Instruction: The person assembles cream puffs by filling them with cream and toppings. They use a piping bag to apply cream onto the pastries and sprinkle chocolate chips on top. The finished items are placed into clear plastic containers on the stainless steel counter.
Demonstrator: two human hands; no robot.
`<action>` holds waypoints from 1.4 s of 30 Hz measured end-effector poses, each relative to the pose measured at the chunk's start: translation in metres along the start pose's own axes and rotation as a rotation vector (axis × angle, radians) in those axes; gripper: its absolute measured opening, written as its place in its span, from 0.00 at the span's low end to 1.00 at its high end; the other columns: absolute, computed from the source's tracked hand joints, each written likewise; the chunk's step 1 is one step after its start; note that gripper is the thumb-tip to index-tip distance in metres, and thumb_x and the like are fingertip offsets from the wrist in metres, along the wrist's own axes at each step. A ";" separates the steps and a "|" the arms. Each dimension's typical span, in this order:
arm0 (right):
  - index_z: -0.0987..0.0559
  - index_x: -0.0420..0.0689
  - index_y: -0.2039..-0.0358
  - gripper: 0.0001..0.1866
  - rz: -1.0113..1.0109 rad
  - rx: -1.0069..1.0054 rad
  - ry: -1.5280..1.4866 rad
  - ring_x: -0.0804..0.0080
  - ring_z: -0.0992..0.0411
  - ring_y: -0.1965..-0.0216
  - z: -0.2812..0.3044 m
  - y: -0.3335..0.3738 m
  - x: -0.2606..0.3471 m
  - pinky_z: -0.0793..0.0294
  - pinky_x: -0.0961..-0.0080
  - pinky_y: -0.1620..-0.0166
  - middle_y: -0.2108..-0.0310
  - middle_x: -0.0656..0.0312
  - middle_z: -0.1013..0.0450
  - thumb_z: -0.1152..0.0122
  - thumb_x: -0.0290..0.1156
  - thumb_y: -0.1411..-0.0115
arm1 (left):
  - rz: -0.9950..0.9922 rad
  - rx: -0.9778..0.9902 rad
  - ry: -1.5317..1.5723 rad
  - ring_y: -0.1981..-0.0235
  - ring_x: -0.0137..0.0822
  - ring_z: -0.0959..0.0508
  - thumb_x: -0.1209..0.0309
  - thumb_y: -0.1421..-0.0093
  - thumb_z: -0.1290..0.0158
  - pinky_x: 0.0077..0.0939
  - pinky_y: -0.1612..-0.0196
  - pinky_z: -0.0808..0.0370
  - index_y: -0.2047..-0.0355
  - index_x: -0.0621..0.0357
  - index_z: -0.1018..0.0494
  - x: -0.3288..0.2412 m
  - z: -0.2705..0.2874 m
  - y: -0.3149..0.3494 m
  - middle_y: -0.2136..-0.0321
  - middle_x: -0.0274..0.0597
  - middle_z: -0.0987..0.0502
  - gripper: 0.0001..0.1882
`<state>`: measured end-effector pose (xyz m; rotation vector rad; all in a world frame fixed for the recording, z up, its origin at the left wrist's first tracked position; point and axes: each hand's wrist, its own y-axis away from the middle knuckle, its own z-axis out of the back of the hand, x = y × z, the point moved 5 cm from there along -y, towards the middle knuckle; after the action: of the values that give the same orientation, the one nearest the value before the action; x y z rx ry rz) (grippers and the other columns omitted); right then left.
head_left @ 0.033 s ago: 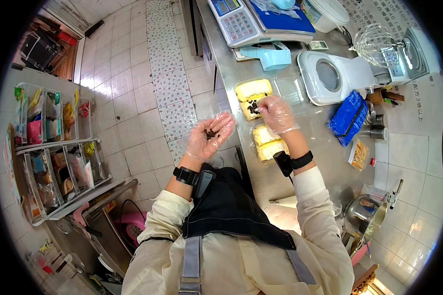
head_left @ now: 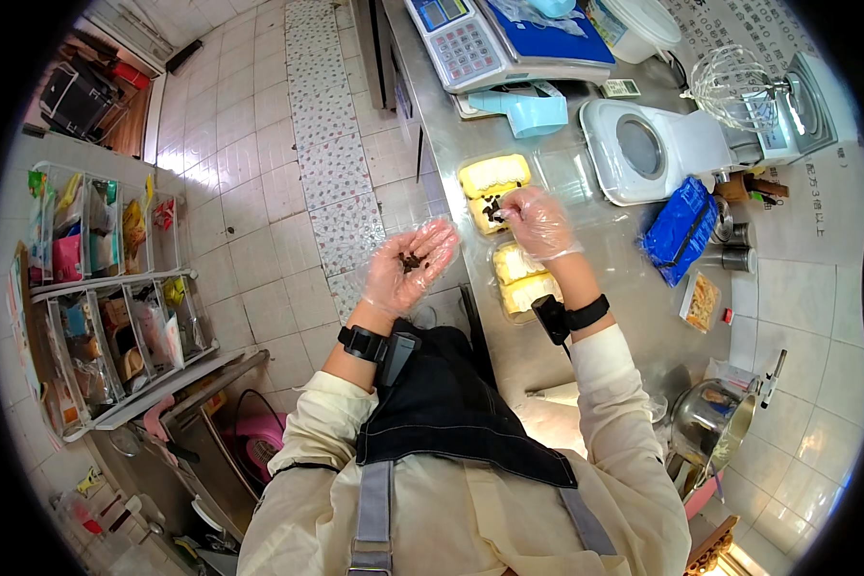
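My left hand (head_left: 411, 264), in a clear plastic glove, is held palm up beside the steel counter. In its cupped palm rests a small heap of dark brown bits (head_left: 410, 262). My right hand (head_left: 540, 223), also gloved, is over the counter with its fingertips pinched together; what they hold is too small to make out. Just under them lies a yellow cream-topped cake (head_left: 482, 217) scattered with dark bits. Behind it in the same clear tray sits a plain yellow cake (head_left: 494, 175). Nearer me, a second clear tray holds two more yellow cakes (head_left: 531, 292), partly behind my right wrist.
The steel counter (head_left: 616, 309) carries a digital scale (head_left: 466, 53), a white kitchen scale (head_left: 634, 144), a blue bag (head_left: 680, 230), a whisk (head_left: 734, 88) and a small tub of shredded topping (head_left: 701, 301). A metal bowl (head_left: 706, 422) stands near my right elbow. Shelves (head_left: 115, 278) are at left.
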<state>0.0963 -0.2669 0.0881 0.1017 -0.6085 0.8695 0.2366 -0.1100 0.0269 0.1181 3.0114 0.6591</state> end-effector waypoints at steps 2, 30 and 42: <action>0.24 0.43 0.74 0.02 0.018 0.003 0.010 0.55 0.29 0.68 -0.005 -0.001 0.003 0.30 0.64 0.64 0.74 0.55 0.28 0.42 0.24 0.51 | 0.003 0.002 -0.002 0.41 0.49 0.37 0.68 0.37 0.62 0.38 0.39 0.36 0.43 0.74 0.43 0.000 0.000 0.000 0.43 0.59 0.38 0.26; 0.26 0.43 0.56 0.13 -0.296 -0.412 -0.027 0.63 0.27 0.65 0.061 0.115 0.022 0.27 0.70 0.61 0.66 0.54 0.26 0.46 0.23 0.43 | 0.108 -0.024 -0.259 0.44 0.43 0.32 0.65 0.34 0.64 0.31 0.41 0.33 0.42 0.71 0.44 0.013 -0.025 0.025 0.45 0.55 0.35 0.26; 0.25 0.45 0.58 0.15 0.001 -0.299 -0.193 0.58 0.28 0.62 0.051 0.125 0.105 0.28 0.67 0.58 0.65 0.57 0.27 0.42 0.22 0.48 | 0.276 0.189 -0.011 0.34 0.46 0.51 0.56 0.36 0.60 0.39 0.34 0.48 0.38 0.69 0.52 0.054 -0.087 0.039 0.37 0.59 0.50 0.34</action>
<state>0.0312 -0.1297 0.1668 -0.0865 -0.9132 0.7661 0.1790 -0.1059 0.1206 0.5512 3.0682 0.3849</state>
